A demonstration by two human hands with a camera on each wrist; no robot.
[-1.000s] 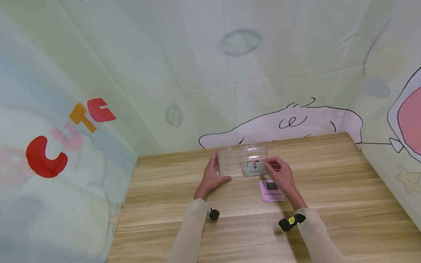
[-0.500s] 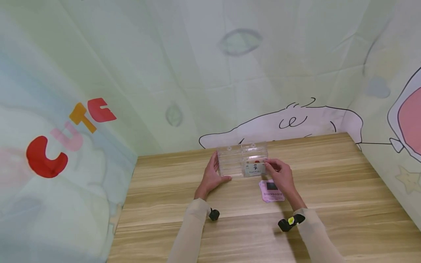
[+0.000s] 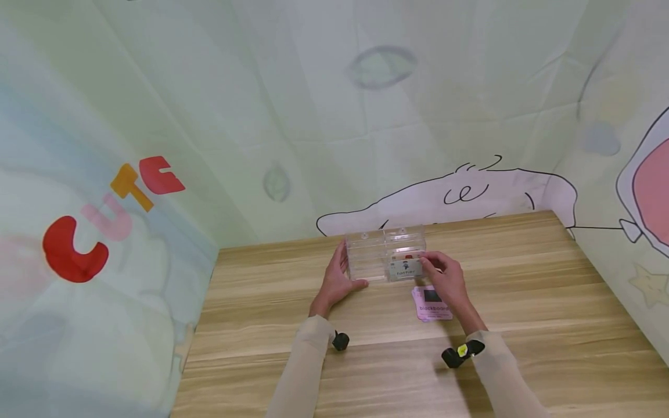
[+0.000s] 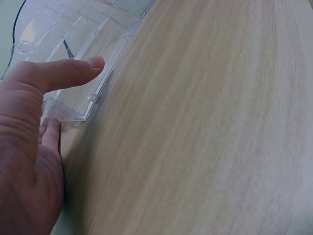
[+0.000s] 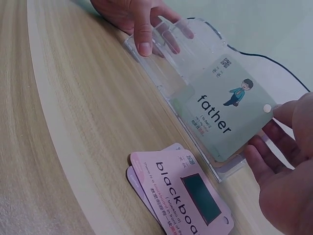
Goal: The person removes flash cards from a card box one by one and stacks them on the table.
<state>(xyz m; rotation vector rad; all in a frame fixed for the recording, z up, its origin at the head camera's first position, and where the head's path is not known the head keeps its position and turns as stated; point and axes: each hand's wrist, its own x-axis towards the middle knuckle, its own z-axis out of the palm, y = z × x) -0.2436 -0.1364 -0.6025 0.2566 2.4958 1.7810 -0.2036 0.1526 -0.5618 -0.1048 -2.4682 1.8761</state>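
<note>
A clear plastic card holder with stepped compartments stands near the table's back edge. My left hand grips its left end, thumb across the front and fingers at the side and behind. At the holder's right half, a pale green flashcard reading "father" leans in the front compartment. My right hand pinches that card by its right edge, near the punched hole. Behind it, the top of another card with a red picture shows in the head view. A small pile of pink flashcards, "blackboard" on top, lies just in front of the holder.
The wooden table reaches back to a printed cloth backdrop that hangs right behind the holder. The pink pile lies close to my right wrist, which wears a black camera. Another black camera is on the left wrist.
The green "father" card has tipped or dropped very slightly in the holder since a second ago. Both hands and the pink cards stay nearly still.
</note>
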